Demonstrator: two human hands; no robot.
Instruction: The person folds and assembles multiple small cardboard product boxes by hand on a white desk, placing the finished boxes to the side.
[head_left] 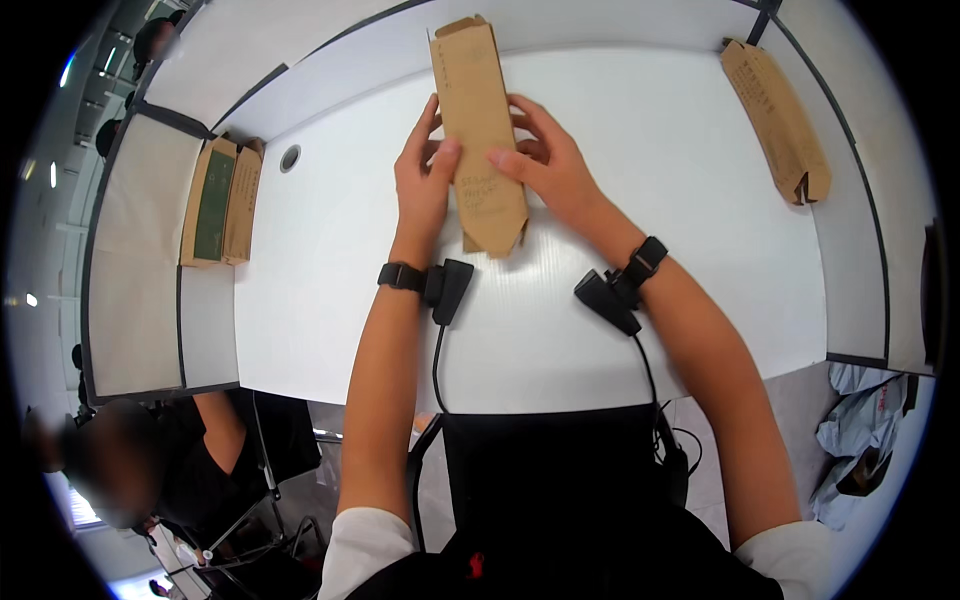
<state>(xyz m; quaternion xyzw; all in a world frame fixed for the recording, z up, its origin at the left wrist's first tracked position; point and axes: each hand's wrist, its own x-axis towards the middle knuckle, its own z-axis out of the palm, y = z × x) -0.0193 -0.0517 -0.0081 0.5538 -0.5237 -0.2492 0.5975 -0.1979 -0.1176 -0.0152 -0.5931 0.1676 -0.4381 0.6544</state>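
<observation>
A long brown cardboard box (478,105) is held up over the middle of the white table, its long side pointing away from me. Flaps stick out at its near end, and its far end also shows loose flaps. My left hand (425,175) grips the box's left side, thumb on the upper face. On the opposite side my right hand (555,165) closes on it, thumb likewise on top and fingers around the edge. Each wrist carries a black strap with a small black device and a cable.
Low partitions edge the white table (330,330). Another long cardboard box (775,120) lies at the far right. Brown boxes, one with a green panel (213,200), stand at the left partition near a round cable hole (290,158). A person (140,460) sits at lower left; plastic bags (865,430) lie at lower right.
</observation>
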